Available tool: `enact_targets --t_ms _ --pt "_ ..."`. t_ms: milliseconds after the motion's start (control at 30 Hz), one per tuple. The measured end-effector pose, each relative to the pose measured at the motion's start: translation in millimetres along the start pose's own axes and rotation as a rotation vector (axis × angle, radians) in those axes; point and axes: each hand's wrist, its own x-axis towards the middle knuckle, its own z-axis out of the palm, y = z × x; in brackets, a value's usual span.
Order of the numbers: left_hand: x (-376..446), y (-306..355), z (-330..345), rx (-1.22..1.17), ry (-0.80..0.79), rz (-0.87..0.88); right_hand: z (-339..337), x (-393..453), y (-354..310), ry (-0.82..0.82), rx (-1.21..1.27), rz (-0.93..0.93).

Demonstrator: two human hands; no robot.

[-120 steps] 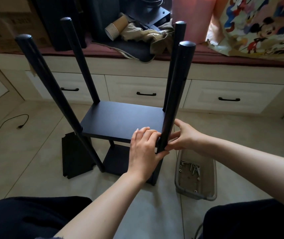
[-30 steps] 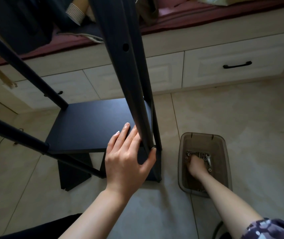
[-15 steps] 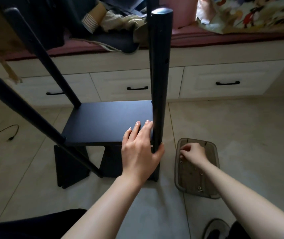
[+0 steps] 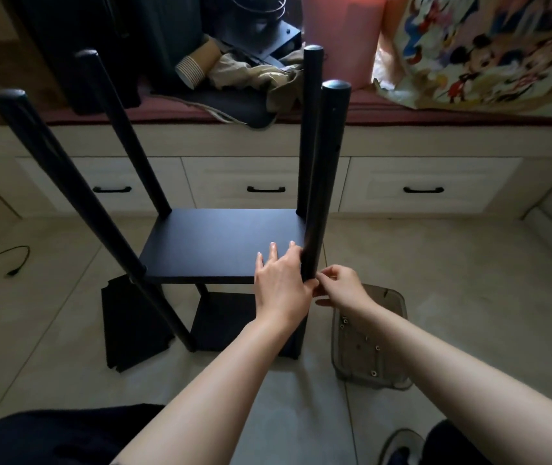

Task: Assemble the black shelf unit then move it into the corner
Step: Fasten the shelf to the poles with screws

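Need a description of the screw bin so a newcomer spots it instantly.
Start at the black shelf unit standing on the tiled floor in front of the white drawers. Just right of its nearest post, beyond the right hand, lies a small plastic tray. It is the only translucent container on the floor, with loose screws inside.

My two forearms bare to the elbow with no sleeves showing, left hand [image 4: 281,283] and right hand [image 4: 343,285] without rings or watch, short pale nails, dark black trousers [image 4: 49,434] over my knees, dark shoe [image 4: 402,448] with a light rim
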Motion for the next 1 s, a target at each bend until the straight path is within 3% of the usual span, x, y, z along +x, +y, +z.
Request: enact_targets --t_ms 433,800,1000 --pt "10.5 -40.4 -99.7 -0.177 -0.021 -0.071 42.9 -15.7 -76.9 -0.153 -0.011 -0.087" --pt "9.1 -103.3 -165.6 -0.421 -0.025 -0.057 120.4 -31.3 -89.9 -0.261 0.023 -0.2" --pt "6.4 -127.2 -177.5 -0.556 0.019 -0.035 127.7 -27.3 -115.7 -0.415 -0.132 -0.223"
